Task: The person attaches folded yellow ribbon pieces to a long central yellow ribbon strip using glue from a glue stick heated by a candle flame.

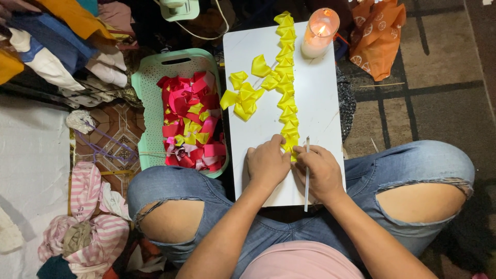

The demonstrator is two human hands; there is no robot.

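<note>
Ribbon pieces (pixel 285 77), yellow and folded, ran in a line down a white board (pixel 320 103) that lay across the person's lap, its near end under both hands. Going from the left, a heap of clothes (pixel 57 46) sat at the top corner, with a striped pink cloth (pixel 88 206) lower down. Next stood a pale green basket (pixel 150 93) just beside the board, filled with pink, red and yellow ribbon folds (pixel 191 124). On the board, a loose cluster of yellow folds (pixel 243 98) lay left of the line. The left hand (pixel 267 163) rested on the board with fingers curled, its thumb touching the line's lowest piece. The right hand (pixel 321 173) pressed there too, fingers closed around a thin white stick (pixel 307 175). A lit candle (pixel 320 32) in a glass stood at the board's far corner, with an orange bag (pixel 380 33) beyond.
</note>
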